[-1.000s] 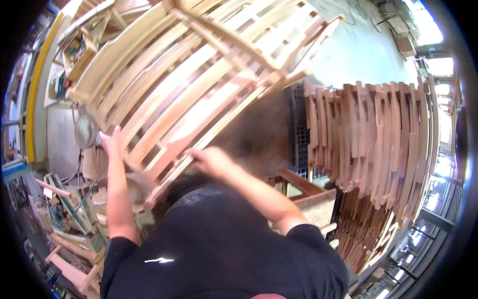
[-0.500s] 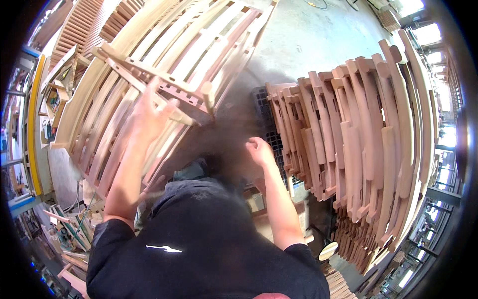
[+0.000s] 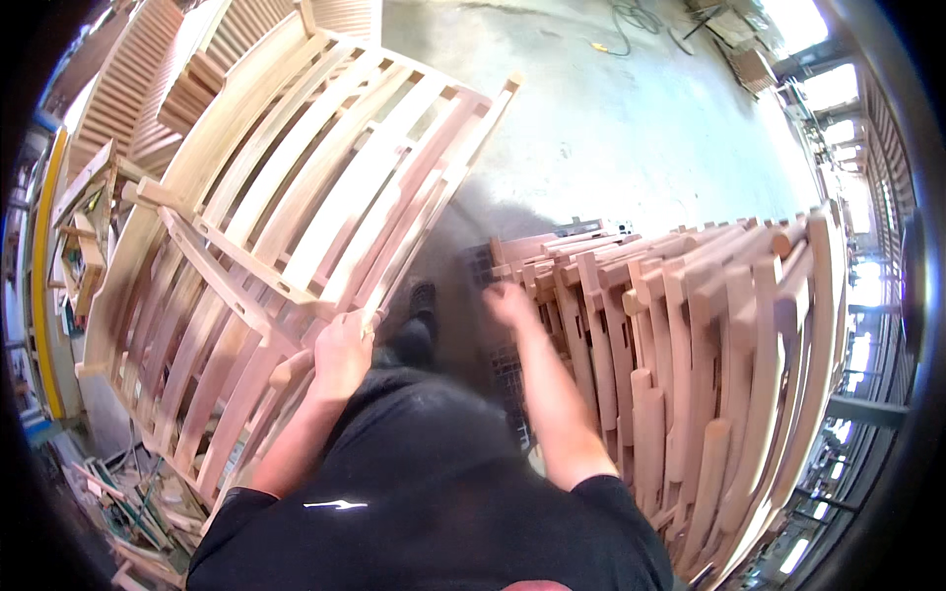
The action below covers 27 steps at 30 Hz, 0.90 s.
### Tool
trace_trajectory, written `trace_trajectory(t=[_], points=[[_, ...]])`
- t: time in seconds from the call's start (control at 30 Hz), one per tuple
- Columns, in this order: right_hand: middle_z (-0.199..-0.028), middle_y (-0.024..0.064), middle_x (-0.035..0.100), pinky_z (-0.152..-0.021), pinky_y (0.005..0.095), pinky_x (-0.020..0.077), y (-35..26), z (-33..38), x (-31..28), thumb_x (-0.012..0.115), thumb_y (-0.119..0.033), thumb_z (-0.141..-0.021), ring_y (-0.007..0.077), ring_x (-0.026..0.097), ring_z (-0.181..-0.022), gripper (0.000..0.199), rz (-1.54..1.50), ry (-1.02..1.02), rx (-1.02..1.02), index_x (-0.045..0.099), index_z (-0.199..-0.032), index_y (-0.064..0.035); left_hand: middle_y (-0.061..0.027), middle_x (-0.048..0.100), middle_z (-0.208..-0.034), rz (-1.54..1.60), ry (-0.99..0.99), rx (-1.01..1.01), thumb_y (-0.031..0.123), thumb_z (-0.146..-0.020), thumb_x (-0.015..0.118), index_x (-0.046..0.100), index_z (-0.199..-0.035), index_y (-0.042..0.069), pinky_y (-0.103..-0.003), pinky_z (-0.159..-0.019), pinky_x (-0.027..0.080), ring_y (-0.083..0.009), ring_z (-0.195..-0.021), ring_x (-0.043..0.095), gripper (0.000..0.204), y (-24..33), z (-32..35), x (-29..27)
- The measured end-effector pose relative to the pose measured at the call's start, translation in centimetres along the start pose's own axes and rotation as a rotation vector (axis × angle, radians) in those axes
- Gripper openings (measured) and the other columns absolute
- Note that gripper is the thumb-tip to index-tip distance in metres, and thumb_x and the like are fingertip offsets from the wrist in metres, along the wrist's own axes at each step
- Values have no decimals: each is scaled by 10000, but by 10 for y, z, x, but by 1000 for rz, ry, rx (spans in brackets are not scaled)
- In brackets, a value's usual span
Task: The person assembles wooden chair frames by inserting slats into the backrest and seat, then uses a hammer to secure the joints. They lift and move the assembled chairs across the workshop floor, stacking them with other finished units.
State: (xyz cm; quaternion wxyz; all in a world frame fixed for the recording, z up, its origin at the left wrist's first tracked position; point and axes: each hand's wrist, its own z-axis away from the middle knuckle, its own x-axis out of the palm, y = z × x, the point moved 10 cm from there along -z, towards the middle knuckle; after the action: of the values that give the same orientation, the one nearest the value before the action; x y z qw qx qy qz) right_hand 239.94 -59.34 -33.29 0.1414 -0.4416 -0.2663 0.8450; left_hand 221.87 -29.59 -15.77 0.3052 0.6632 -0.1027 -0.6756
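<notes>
My left hand (image 3: 343, 353) is closed round the near end of a pale wooden frame (image 3: 222, 281) made of joined rails. This frame lies tilted across a large slatted wooden piece (image 3: 325, 158), which looks like a bench, on the left. At the near left corner of a tall stack of shaped wooden parts (image 3: 690, 374), my right hand (image 3: 507, 303) is held with its fingers curled. It is slightly blurred, and whatever it may hold is hidden.
Under the stack shows a black plastic pallet (image 3: 507, 379). My foot (image 3: 422, 300) is on the floor between bench and stack. More slatted pieces (image 3: 128, 98) stand at the far left, near a yellow rail (image 3: 49, 276). A cable (image 3: 636, 18) lies on the far floor.
My left hand has come nearer to me, and the wooden frame has swung down toward me with it. My right hand has stayed curled and now overlaps the stack's edge. The view has shifted.
</notes>
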Motion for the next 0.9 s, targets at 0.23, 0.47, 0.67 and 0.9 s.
trace_trajectory(t=[0.23, 0.47, 0.67, 0.9], points=[[-1012, 137, 702, -624, 326, 554, 49, -124, -3, 640, -419, -947, 240, 688, -757, 563, -578, -93, 318, 539, -1338, -27, -167, 679, -947, 77, 318, -42, 204, -770, 767, 649, -1100, 65, -442, -723, 529, -339, -851, 663, 377, -8, -5, -22], [-939, 86, 642, -566, 357, 539, 27, -235, -117, 397, -679, -961, 231, 639, -744, 697, -856, 354, 467, 545, -1171, -32, -72, 672, -746, 222, 383, -299, 178, -808, 713, 708, -889, 110, -360, -582, 516, -242, -628, 653, 106, -25, -9, -25], [-1106, 114, 653, -752, 361, 529, -62, -343, -275, 411, -614, -987, 215, 648, -955, 632, -789, 498, 113, 534, -1285, -71, -86, 677, -767, 321, 418, -487, 182, -817, 676, 725, -859, 108, -363, -625, 528, -258, -674, 665, 98, -33, -6, -26], [-1108, 108, 696, -793, 314, 525, -205, -396, -235, 662, -401, -919, 172, 658, -961, 513, -97, -422, 92, 613, -1270, -30, -134, 720, -913, 435, 466, -835, 204, -830, 679, 743, -976, 79, -352, -768, 553, -279, -839, 709, 202, -55, 5, -7]])
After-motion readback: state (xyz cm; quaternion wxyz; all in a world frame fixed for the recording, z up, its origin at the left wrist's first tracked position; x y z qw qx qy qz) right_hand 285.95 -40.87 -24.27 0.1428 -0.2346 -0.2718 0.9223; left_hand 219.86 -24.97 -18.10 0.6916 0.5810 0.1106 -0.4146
